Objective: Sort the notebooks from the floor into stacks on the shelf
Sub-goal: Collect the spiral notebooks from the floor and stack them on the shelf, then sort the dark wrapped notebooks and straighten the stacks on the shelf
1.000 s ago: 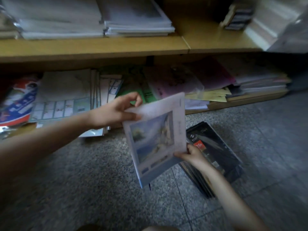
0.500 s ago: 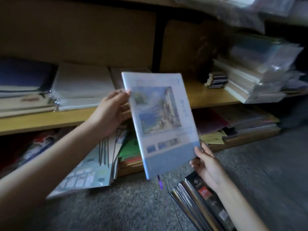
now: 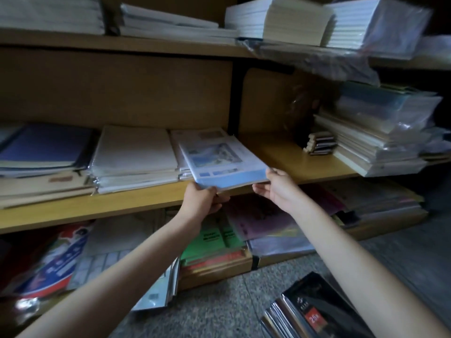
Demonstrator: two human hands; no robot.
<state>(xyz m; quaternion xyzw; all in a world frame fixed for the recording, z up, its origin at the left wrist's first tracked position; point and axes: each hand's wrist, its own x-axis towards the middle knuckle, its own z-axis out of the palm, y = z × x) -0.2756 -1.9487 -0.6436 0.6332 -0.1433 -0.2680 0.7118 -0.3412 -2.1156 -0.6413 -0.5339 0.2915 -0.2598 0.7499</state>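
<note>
While being set down, judged to be at the placing step: blue-banded notebook (image 3: 219,164) held nearly flat, far end over the matching stack (image 3: 192,139) on the middle shelf (image 3: 97,206), near end jutting out past the shelf's front edge. Cannot tell whether already touching that stack or just above it.

Next move, as a judgement: slide forward and a little leftward until square with the covers beneath, then lower and release. Worth minding the offset, since lying somewhat to the right of the stack at present. Some risk of dragging the top covers askew if pushed while pressed down.

Left grip (image 3: 202,201) at the near left corner, fingers curled round it, holding the notebook from below. Right grip (image 3: 275,189) at the near right corner, thumb on top by the edge, fingers loosely spread beneath, pinching lightly. Both forearms stretched forward and upward, converging on the notebook.

Just left of the target stack, a wrapped white pile (image 3: 134,157). To the right, past the dark divider (image 3: 234,98), bare shelf board. Down on the floor (image 3: 219,308), at lower right, dark glossy notebooks (image 3: 314,311), not yet sorted.
</note>
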